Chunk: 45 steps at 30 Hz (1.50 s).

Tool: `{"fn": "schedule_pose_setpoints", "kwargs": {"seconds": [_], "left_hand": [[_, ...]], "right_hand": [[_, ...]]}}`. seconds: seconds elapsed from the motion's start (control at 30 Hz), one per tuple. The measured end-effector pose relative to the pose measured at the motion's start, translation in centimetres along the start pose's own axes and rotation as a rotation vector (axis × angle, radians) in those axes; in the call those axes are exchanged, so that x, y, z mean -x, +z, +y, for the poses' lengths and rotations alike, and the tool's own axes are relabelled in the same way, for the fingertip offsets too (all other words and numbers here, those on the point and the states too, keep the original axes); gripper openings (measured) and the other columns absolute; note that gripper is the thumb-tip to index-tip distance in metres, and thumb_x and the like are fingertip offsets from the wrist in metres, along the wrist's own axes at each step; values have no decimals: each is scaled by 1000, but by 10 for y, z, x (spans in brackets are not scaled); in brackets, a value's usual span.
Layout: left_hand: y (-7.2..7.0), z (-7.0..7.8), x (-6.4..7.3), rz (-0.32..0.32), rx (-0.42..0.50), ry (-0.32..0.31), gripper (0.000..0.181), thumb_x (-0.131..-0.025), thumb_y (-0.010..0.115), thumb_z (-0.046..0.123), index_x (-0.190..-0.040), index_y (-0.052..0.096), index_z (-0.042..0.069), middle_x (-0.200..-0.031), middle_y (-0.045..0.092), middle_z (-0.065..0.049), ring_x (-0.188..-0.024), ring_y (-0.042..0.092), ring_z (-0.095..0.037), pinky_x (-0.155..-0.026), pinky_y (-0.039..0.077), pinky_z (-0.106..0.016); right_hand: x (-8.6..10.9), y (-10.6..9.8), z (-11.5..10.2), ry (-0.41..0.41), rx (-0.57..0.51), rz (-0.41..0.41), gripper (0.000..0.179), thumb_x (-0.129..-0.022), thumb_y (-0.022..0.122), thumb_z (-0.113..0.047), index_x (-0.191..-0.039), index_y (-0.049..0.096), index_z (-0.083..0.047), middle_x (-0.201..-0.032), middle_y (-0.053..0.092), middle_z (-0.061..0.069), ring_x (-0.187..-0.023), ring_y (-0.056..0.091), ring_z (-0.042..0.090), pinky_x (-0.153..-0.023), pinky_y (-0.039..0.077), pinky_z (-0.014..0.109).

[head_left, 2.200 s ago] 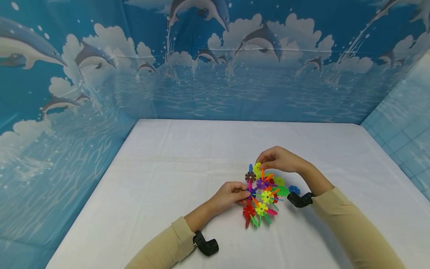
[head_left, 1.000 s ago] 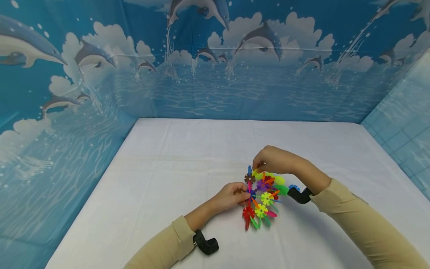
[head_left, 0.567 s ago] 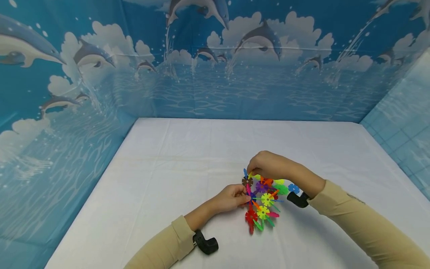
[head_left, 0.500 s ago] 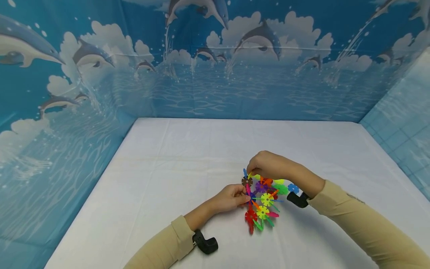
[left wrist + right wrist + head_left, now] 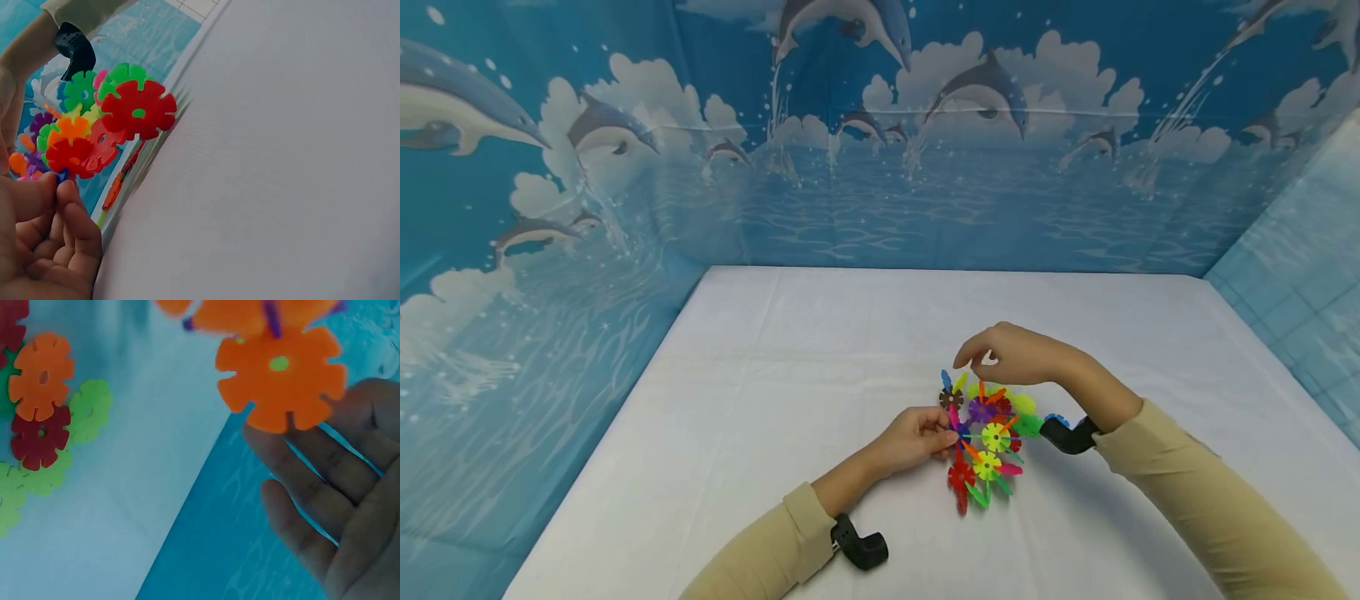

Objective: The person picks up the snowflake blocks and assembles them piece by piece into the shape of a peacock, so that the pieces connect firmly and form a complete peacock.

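Observation:
A cluster of interlocked plastic snowflake discs (image 5: 996, 437) in many colours is held over the white table. My left hand (image 5: 913, 442) pinches a dark blue disc at its left side; the left wrist view shows thumb and forefinger on that blue disc (image 5: 62, 176), beneath red discs (image 5: 139, 111). Just above the cluster's far side hovers my right hand (image 5: 1011, 354), fingers loosely bent and a gap between thumb and forefinger. A yellow disc (image 5: 960, 382) stands on the brown disc (image 5: 951, 399) below it. In the right wrist view an orange disc (image 5: 281, 378) overlaps those fingers.
A white cloth covers the table (image 5: 790, 358). Blue dolphin-print curtain (image 5: 880, 208) hangs behind and at the sides. Black wrist cameras (image 5: 859, 543) are strapped at both sleeves. A blue disc (image 5: 1055, 419) shows partly behind the right wrist's camera.
My right hand shifted left, pressed down at the yellow disc beside the brown one, then let go and lifted. The left hand keeps its pinch, and the cluster has tilted slightly.

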<state>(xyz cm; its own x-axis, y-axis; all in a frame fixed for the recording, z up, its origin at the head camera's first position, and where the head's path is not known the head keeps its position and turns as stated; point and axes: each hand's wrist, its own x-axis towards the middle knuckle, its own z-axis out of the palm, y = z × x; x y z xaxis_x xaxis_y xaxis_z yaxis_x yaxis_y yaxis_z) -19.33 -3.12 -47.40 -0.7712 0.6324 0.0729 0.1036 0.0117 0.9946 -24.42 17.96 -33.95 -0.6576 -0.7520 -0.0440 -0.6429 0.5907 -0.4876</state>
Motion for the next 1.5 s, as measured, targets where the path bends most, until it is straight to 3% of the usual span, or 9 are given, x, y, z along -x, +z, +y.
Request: {"fn": "schedule_pose_setpoints", "kwargs": {"seconds": [0.17, 0.27, 0.53, 0.8, 1.03, 1.2, 1.37, 1.5], "left_hand": [[-1, 2, -2, 132, 98, -34, 10, -96, 57, -2, -94, 54, -12, -75, 62, -2, -66, 58, -6, -65, 52, -20], [-3, 0, -5, 231, 178, -38, 8, -95, 56, -4, -91, 53, -10, -73, 62, -1, -65, 59, -7, -63, 50, -19], [-9, 2, -10, 457, 436, -109, 10, -96, 54, -5, -89, 51, 1, -72, 62, -1, -67, 61, -6, -63, 51, -17], [-13, 8, -21, 668, 693, -208, 12, -96, 54, -6, -89, 48, 2, -81, 62, -7, -73, 62, -11, -68, 52, -17], [-18, 12, -29, 885, 768, -259, 23, -95, 55, -7, -83, 42, 8, -89, 61, -8, -77, 61, -13, -69, 52, -17], [-24, 15, -32, 937, 787, -290, 23, -94, 60, -4, -81, 45, 8, -87, 64, -9, -72, 63, -11, -70, 53, -17], [-25, 18, -33, 925, 756, -331, 10, -92, 63, -3, -94, 55, 1, -84, 67, -9, -69, 65, -10, -71, 54, -18], [-27, 17, -35, 915, 728, -351, 11, -91, 64, -4, -100, 57, -3, -81, 66, -9, -67, 66, -9, -67, 54, -18]], "right_hand": [[17, -4, 7, 76, -117, 235, 19, -95, 57, -1, -107, 71, -5, -103, 70, 4, -92, 65, 23, -83, 53, 43], [30, -1, 14, 131, -178, 313, 17, -97, 57, -4, -105, 72, -5, -101, 70, 4, -91, 65, 23, -81, 54, 35], [61, 15, 36, 214, -339, 359, 19, -100, 53, -8, -107, 69, 1, -104, 68, 14, -92, 65, 24, -82, 51, 23], [82, 30, 51, 316, -424, 382, 25, -101, 52, -11, -113, 64, 8, -104, 67, 22, -91, 65, 21, -86, 51, 27], [92, 44, 61, 358, -490, 385, 26, -101, 54, -13, -114, 63, 7, -104, 68, 19, -93, 64, 29, -87, 52, 32], [94, 51, 65, 378, -517, 387, 27, -101, 54, -14, -115, 63, 7, -102, 68, 17, -92, 63, 29, -85, 52, 32], [95, 55, 67, 400, -518, 395, 27, -100, 55, -15, -115, 63, 7, -102, 68, 17, -90, 63, 28, -83, 52, 33], [95, 57, 67, 416, -504, 403, 27, -100, 55, -15, -114, 63, 6, -101, 68, 17, -89, 63, 26, -81, 52, 33]]}}
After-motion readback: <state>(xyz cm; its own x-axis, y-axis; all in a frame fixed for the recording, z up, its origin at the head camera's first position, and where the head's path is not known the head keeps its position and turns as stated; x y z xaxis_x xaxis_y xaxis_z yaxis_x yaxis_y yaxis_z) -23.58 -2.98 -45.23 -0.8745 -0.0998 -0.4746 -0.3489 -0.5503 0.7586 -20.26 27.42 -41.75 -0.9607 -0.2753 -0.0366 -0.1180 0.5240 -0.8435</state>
